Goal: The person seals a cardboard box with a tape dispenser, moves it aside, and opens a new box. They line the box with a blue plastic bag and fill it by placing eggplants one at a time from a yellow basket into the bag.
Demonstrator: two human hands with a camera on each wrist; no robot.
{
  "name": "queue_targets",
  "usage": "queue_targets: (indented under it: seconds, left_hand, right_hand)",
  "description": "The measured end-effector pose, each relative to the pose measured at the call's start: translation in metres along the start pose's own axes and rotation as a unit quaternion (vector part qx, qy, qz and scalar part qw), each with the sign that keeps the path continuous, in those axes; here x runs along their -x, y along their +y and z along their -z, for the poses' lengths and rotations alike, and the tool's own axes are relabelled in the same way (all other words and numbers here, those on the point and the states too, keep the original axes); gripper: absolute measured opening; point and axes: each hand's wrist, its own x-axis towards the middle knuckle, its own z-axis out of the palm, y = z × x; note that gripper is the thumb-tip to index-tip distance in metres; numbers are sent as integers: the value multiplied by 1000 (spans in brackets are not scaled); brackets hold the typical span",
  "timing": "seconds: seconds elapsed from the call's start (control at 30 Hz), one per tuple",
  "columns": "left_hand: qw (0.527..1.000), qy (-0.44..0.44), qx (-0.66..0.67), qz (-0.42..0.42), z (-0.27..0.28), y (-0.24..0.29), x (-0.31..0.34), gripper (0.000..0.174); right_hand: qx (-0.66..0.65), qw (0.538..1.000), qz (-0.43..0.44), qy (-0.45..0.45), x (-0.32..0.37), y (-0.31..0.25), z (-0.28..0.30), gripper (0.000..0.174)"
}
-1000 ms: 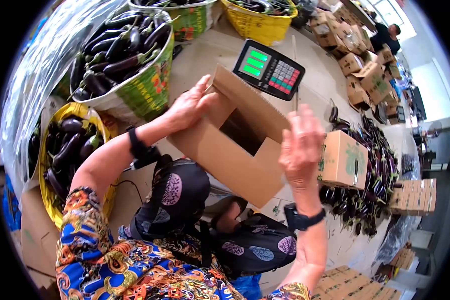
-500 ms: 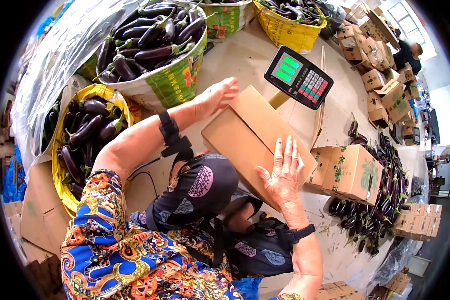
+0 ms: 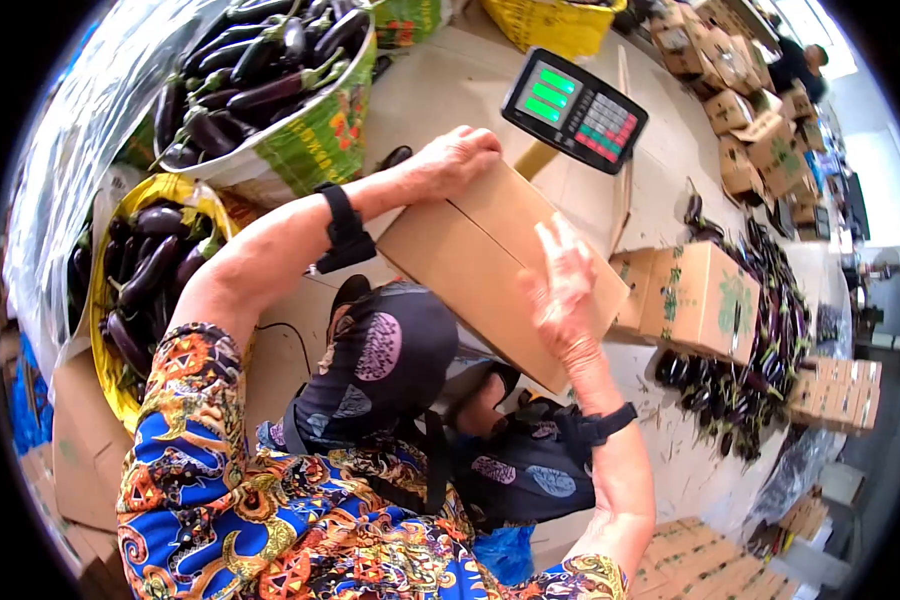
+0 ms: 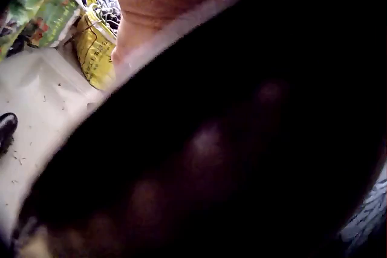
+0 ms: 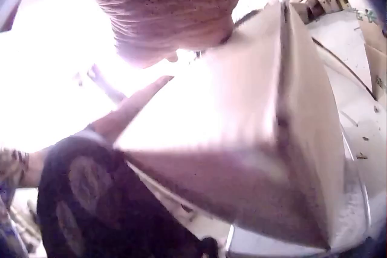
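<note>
A plain cardboard box (image 3: 495, 265) stands tilted in front of the knees in the head view, its flaps folded down and a seam running across the top. At its far left corner, my left hand (image 3: 455, 163) grips the edge with curled fingers. The fingers of my right hand (image 3: 562, 295), slightly blurred, lie extended on the right part of the top. From the right wrist the same box (image 5: 224, 101) shows below the palm. A dark shape covers most of the left wrist view, hiding the left fingers.
Beyond the box stands a scale display (image 3: 575, 108) with lit green digits. Baskets of eggplants (image 3: 270, 80) are on the left. To the right, a printed carton (image 3: 705, 300) sits beside a heap of eggplants (image 3: 710, 400). More cartons (image 3: 760, 140) and another person are farther back.
The box was upturned with its flaps raised and its inside showing; the flaps are now down. The left hand came off the corner, then returned to it. The right hand moved onto the top.
</note>
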Motion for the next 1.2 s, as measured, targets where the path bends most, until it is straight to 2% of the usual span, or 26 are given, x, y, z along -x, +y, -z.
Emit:
queue_targets:
  seconds: [0.07, 0.13, 0.2, 0.27, 0.33, 0.37, 0.4, 0.47, 0.6, 0.67, 0.7, 0.8, 0.93, 1.07, 1.17, 1.2]
  left_hand:
    - [1000, 9, -6, 0, 2, 1, 1, 27]
    - [1000, 18, 6, 6, 0, 0, 0, 27]
    - [995, 35, -53, -70, -3, -6, -4, 26]
    - [999, 35, -11, -25, -5, -2, -4, 24]
    - [999, 33, -22, -23, -3, 2, -2, 26]
    - [1000, 27, 5, 6, -1, 14, 0, 27]
    - [1000, 20, 12, -1, 0, 17, 2, 28]
    - [998, -11, 49, 38, 1, 20, 2, 29]
    - [998, -15, 48, 44, 9, 15, -1, 29]
    - [997, -1, 22, 79, 10, 23, 1, 30]
    - [997, -5, 24, 78, 12, 28, 3, 30]
    - [997, -6, -12, 80, 13, 23, 1, 33]
    - [995, -7, -45, 90, 19, 22, -1, 37]
    - [995, -6, -52, 83, 19, 22, -2, 37]
    - [995, -5, -29, 90, 18, 22, -2, 35]
    - [996, -4, -29, 89, 18, 22, -2, 34]
  right_hand:
    - [-12, 996, -40, 77, 3, 31, 19, 57]
    - [-70, 976, -199, 55, 15, 57, 62, 48]
    - [-183, 920, -346, -2, 44, 96, 89, 45]
    - [-174, 885, -427, -66, 79, 117, 107, 46]
    - [-46, 906, -411, -94, 135, 152, 92, 44]
    - [-36, 892, -441, -97, 159, 156, 84, 42]
    - [-57, 872, -477, -97, 185, 158, 74, 40]
    - [-122, 841, -516, -106, 255, 180, 38, 40]
    - [-100, 807, -568, -131, 372, 185, -25, 44]
    - [-99, 786, -590, -155, 414, 179, -54, 48]
    - [-107, 786, -594, -131, 421, 165, -65, 50]
    - [-60, 799, -561, -207, 437, 145, -106, 48]
    - [28, 809, -557, -185, 427, 115, -146, 40]
    - [17, 762, -629, -155, 415, 112, -159, 36]
    - [-22, 772, -633, -55, 419, 122, -154, 34]
    - [-117, 740, -662, 21, 413, 122, -143, 32]
